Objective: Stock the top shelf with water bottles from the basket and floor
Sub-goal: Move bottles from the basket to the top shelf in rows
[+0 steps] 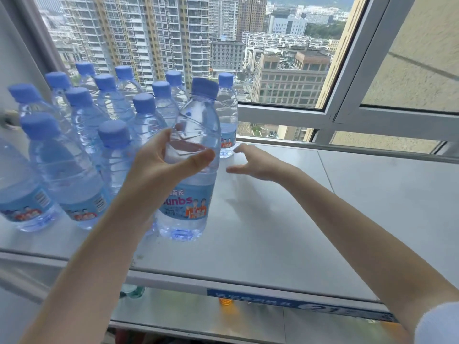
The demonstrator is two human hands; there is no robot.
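Note:
A clear water bottle [192,175] with a blue cap and blue label stands at the right edge of the bottle group on the grey top shelf [285,219]. My left hand [161,165] grips its upper body, thumb across the front. Several more blue-capped bottles [82,145] stand in rows on the shelf's left half. My right hand [258,165] hovers just right of the held bottle with fingers spread and relaxed, holding nothing. One bottle [227,115] stands at the back, beside the window. Neither a basket nor the floor is in view.
A window frame [285,115] runs along the back of the shelf, with city buildings beyond the glass. The shelf's right half is bare metal. A blue label strip [273,300] lines the front edge. A lower shelf [198,316] shows below, with a green cap and an orange cap.

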